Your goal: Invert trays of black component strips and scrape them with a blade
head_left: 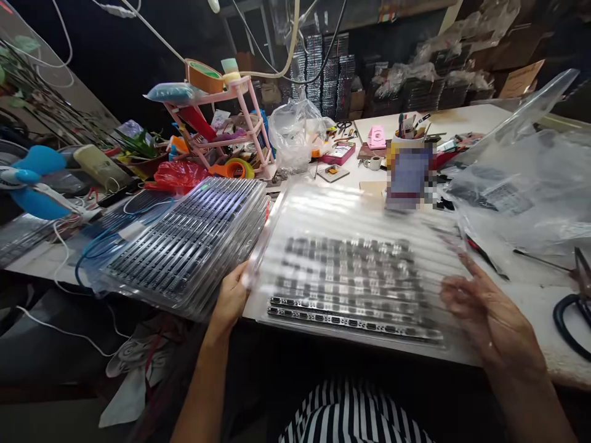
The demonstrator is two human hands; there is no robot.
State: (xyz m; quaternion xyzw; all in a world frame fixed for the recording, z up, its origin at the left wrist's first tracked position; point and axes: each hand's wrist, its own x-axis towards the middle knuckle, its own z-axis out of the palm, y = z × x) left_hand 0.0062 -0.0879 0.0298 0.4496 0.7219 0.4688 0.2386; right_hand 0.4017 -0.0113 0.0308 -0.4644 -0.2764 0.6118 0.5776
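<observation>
Your left hand (231, 295) grasps the near left edge of the clear plastic sheet (341, 212), its fingers closed on the rim. Your right hand (494, 314) is at the sheet's right side, the fingers parted and loosely bent, one reaching toward the edge; blur and the see-through plastic hide whether they touch it, so you cannot tell. The sheet spreads between your hands at the near side of the white table (529, 295), over the rows of black parts (353, 322). The two nearest rows look sharp, while those farther back are blurred. To your left, just beside your left hand, lies the stack of filled trays (184, 246). Far left of the sheet stands the pink rack (253, 126); near right, beyond your right hand, lie the dark-handled scissors (572, 323).
</observation>
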